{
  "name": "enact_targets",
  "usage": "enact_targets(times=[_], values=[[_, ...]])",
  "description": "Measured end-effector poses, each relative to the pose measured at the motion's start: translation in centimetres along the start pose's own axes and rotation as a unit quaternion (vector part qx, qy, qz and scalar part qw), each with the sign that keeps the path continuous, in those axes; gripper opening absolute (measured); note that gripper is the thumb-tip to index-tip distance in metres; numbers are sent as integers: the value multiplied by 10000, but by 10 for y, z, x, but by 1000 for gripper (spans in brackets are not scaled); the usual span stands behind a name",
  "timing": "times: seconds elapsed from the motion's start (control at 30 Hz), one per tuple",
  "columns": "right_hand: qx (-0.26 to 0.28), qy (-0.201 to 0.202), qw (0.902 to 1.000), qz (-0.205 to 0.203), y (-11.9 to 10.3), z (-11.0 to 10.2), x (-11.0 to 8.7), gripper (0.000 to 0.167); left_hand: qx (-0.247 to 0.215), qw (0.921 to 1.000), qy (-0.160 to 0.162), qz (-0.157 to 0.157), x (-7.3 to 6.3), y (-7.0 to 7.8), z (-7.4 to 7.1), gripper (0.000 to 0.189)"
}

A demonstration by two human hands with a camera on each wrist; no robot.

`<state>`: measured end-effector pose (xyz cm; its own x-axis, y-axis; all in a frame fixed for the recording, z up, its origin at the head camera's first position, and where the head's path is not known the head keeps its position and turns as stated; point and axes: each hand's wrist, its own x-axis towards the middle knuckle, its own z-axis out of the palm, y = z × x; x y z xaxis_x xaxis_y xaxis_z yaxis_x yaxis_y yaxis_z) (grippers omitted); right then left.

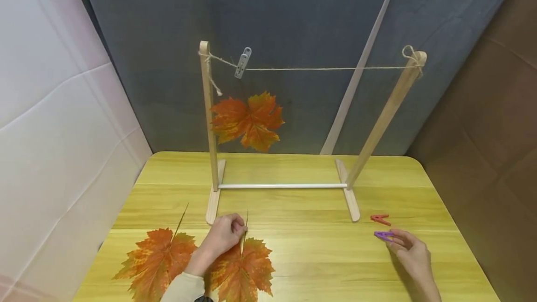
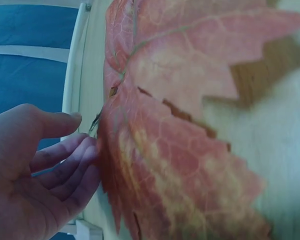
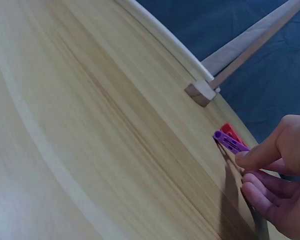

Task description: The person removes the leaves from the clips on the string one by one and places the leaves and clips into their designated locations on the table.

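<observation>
My left hand [image 1: 226, 234] is over the right-hand orange maple leaf [image 1: 247, 269], fingertips right at its thin stem. In the left wrist view a small gap shows between the thumb and the relaxed fingers [image 2: 72, 165], beside the stem [image 2: 94, 124]. A second leaf [image 1: 157, 262] lies left of this wrist. My right hand [image 1: 411, 253] pinches one end of a purple clothespin [image 1: 383, 236] between thumb and forefinger. Just behind it is a red clothespin [image 1: 380, 219], partly hidden by the purple one in the right wrist view.
A wooden stand has a left post [image 1: 208, 115], a right post [image 1: 383, 125] and a white bottom rod [image 1: 281, 186]. A string [image 1: 310, 68] runs between the post tops. A grey clothespin [image 1: 243, 63] sits on it, with another maple leaf [image 1: 249, 122] hanging below.
</observation>
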<state>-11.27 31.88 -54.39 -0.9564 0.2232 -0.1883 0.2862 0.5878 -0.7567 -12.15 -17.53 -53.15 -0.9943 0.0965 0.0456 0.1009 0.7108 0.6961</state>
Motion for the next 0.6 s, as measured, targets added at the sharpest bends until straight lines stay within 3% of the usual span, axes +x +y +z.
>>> enact_targets(times=[0.27, 0.43, 0.6], values=[[-229, 209, 9993, -213, 3, -2, 0, 47, -21, 9999, 38, -117, -1, 4, -12, 4], [-363, 277, 9986, -266, -1, -7, -1, 47, -50, 9996, 257, -147, 2, 11, -25, 11], [-320, 442, 9952, -813, -16, -16, -4, 42, -154, 9989, 377, -228, 4, 17, -39, 21]])
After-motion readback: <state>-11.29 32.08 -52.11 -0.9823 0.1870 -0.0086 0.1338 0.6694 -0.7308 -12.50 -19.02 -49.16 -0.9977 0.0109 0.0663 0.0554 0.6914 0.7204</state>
